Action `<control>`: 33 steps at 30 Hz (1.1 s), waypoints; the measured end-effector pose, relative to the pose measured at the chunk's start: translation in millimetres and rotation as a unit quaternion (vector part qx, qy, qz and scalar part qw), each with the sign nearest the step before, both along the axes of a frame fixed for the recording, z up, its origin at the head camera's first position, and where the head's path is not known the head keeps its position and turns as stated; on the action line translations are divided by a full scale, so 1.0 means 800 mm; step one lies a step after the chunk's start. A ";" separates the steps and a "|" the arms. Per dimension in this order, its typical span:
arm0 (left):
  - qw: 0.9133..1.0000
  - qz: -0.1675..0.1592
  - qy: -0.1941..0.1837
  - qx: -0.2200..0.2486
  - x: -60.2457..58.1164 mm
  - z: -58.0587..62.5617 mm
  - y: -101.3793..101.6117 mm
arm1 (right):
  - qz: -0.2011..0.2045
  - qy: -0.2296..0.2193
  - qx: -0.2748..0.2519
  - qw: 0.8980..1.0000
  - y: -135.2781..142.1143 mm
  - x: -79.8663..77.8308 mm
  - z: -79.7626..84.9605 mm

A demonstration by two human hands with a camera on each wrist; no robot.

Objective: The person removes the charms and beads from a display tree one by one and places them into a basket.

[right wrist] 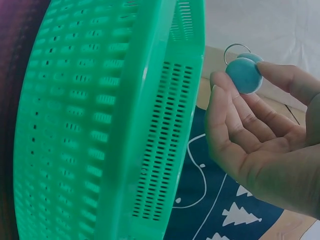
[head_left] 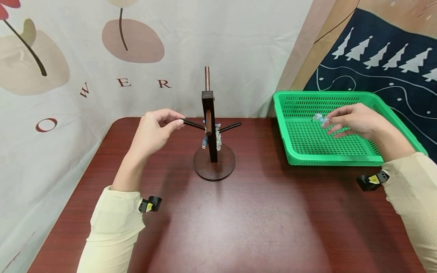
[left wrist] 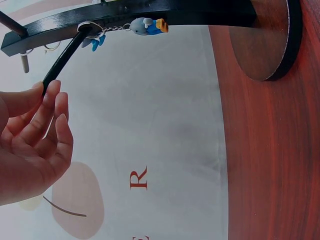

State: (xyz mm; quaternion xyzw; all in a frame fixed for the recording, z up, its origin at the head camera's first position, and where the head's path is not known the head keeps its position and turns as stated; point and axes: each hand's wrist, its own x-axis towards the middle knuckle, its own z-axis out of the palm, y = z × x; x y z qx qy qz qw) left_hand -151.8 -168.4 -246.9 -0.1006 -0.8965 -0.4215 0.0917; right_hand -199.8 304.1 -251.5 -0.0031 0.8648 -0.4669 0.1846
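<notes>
My left hand [head_left: 153,131] pinches the outer end of a thin black peg [head_left: 195,124] between thumb and fingers. This peg sticks out from the dark wooden stand [head_left: 213,153]. From it hangs a keychain with a grey-blue figure with an orange end [left wrist: 147,26], its metal ring looped around the peg near the upright. A pale keychain [head_left: 218,140] hangs by the opposite peg [head_left: 231,127]. Over the green basket [head_left: 332,159], my right hand [head_left: 356,123] holds a light-blue keychain [right wrist: 244,75] with a rounded body and metal ring, pinched between thumb and fingers.
The basket stands on the right side of the dark red table [head_left: 263,212], close to the wall. More pegs [head_left: 209,123] stick out from the upright, one toward me. A printed cloth [head_left: 239,45] covers the wall behind the stand.
</notes>
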 end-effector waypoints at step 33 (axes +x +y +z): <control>1.000 -0.006 0.015 -0.003 0.000 -0.002 -0.001 | 0.016 -0.048 0.007 0.999 0.005 0.023 -0.026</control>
